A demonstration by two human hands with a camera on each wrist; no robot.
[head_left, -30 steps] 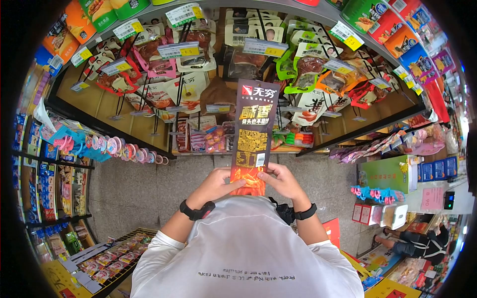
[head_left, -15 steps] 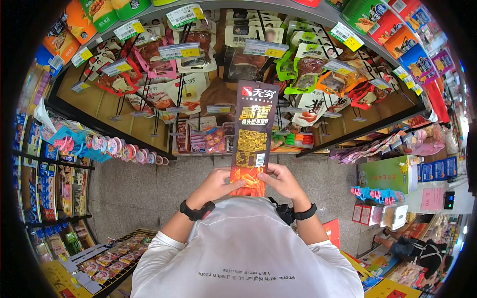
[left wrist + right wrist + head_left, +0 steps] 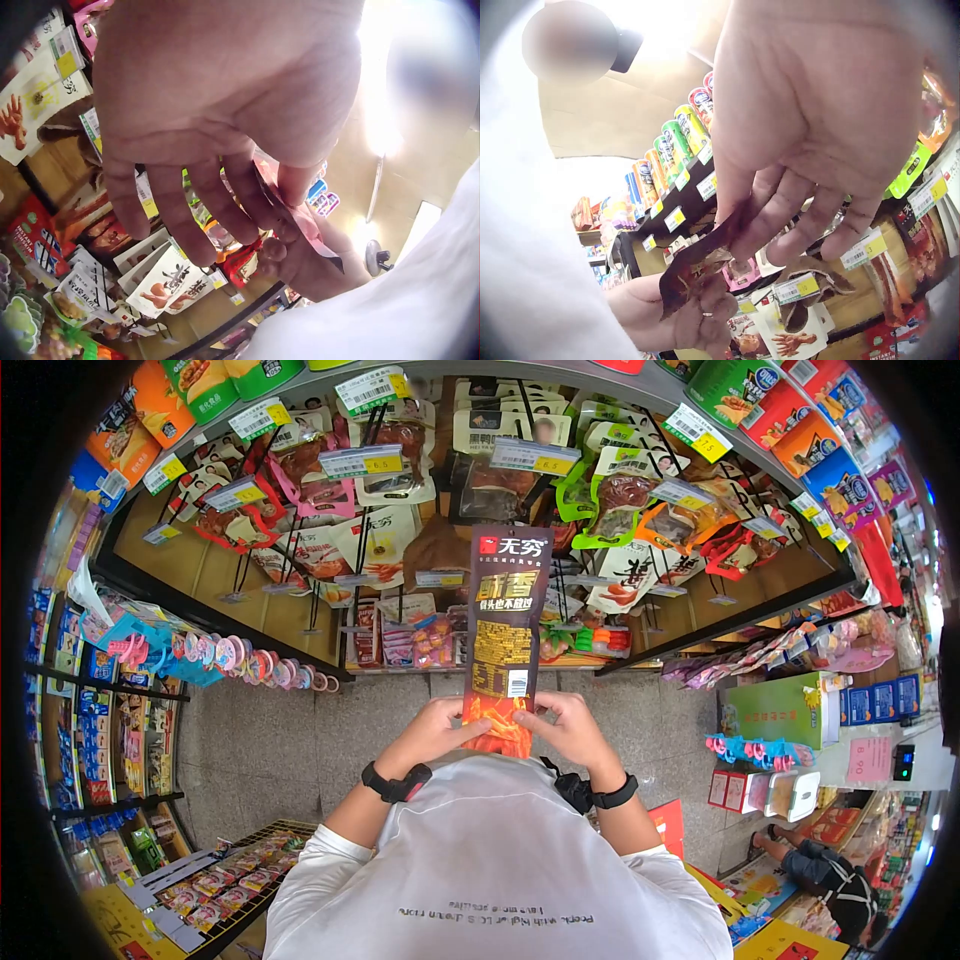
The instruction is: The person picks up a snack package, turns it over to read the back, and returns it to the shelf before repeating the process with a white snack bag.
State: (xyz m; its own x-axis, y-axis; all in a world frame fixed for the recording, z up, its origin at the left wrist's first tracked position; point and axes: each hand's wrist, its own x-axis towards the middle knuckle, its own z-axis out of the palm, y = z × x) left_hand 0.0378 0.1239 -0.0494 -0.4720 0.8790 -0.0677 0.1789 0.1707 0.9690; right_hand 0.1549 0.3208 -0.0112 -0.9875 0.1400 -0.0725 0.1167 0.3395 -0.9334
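A long dark packet [image 3: 503, 630] with yellow print and a red-orange lower end stands upright between the hands in the head view. My left hand [image 3: 437, 732] pinches its lower left edge, thumb on the printed face. On the lower right edge, my right hand [image 3: 568, 728] pinches it the same way. The left wrist view shows the left palm [image 3: 225, 90] large, with the packet's edge [image 3: 304, 225] by the thumb. In the right wrist view the packet [image 3: 697, 270] is seen nearly edge-on below the right palm [image 3: 817, 112].
Hanging snack bags [image 3: 620, 495] with price tags fill the rack ahead. Canisters [image 3: 735, 395] line the shelf above. Hair-band-like rings [image 3: 230, 653] stick out at left, a green box [image 3: 770, 712] stands at right, and another person [image 3: 835, 880] is at lower right.
The packet's top has tilted slightly left and its face has turned a little, with both hands still gripping it. The person at lower right has shifted.
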